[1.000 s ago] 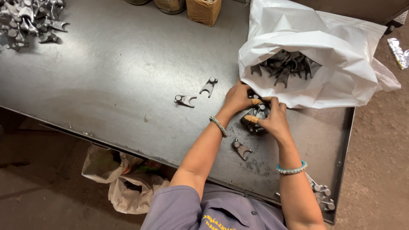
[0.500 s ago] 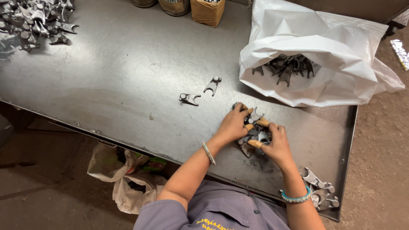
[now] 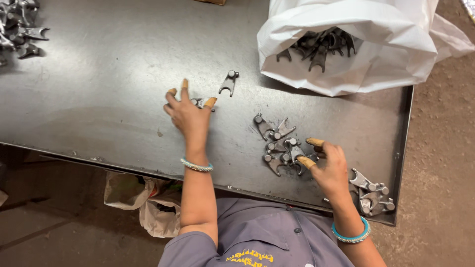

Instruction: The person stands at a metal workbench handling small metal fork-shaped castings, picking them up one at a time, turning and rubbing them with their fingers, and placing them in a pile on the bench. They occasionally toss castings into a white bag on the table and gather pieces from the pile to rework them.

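The left hand (image 3: 188, 116) is spread open over one small metal fork (image 3: 202, 103) on the table (image 3: 99, 99). The right hand (image 3: 329, 168), half open and holding nothing, touches the little pile of forks (image 3: 278, 143). Pick one piece at a time.

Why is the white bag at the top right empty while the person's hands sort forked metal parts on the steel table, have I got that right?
Not quite: the white bag is not empty. The head view shows dark forked metal parts inside its open mouth. The rest holds: the left hand and right hand work among loose parts on the steel table.

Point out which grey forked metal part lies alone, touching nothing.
The grey forked metal part above the left hand; others sit clustered, bagged, or under fingers.
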Available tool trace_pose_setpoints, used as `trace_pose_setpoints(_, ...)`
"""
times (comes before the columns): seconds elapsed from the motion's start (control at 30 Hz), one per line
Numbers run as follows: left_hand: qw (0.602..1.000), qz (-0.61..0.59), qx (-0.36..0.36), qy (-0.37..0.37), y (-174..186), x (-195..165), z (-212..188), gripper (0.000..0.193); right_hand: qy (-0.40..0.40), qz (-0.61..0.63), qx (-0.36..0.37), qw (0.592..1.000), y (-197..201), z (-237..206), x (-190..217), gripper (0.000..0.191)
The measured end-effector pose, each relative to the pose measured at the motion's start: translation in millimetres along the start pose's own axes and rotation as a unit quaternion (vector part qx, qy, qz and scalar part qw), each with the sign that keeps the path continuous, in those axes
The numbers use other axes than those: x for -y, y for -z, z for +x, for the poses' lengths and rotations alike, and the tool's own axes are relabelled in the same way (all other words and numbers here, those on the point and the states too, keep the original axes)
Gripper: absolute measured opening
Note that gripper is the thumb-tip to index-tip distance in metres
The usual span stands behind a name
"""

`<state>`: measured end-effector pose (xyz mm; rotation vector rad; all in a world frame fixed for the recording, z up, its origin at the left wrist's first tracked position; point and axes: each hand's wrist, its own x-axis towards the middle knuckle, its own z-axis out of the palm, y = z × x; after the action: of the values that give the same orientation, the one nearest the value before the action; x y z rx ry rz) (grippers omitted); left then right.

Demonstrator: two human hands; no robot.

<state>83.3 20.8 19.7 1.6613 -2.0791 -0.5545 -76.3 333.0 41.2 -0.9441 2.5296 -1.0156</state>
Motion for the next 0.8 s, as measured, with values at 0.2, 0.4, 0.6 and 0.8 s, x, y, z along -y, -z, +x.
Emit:
trace_pose_setpoints(0.2, 0.991, 0.003, 0.135, 0.023, -10, -20, 21, 0.108, 0.111, -0.072, -0.003, 0.991, -21, 16, 19, 0.053)
trace_pose_setpoints(0.4, 0.975, 0.025, 0.206, -0.083, -28, -57, 18, 0.096, 0.096, -0.069, 0.029, 0.993, -25, 31, 33, 0.039)
trace_pose_setpoints(0.6, 0.954, 0.005, 0.261, -0.146, -32, -63, -8, 0.065, -0.026, 0.019, 0.068, 0.997, -23, 36, 12, 0.030)
trace_pose_setpoints(0.8, 0.948, -0.080, 0.231, -0.203, -29, -48, -50, 0.047, -0.104, 0.582, 0.134, 0.795, -13, 22, -41, 0.036)
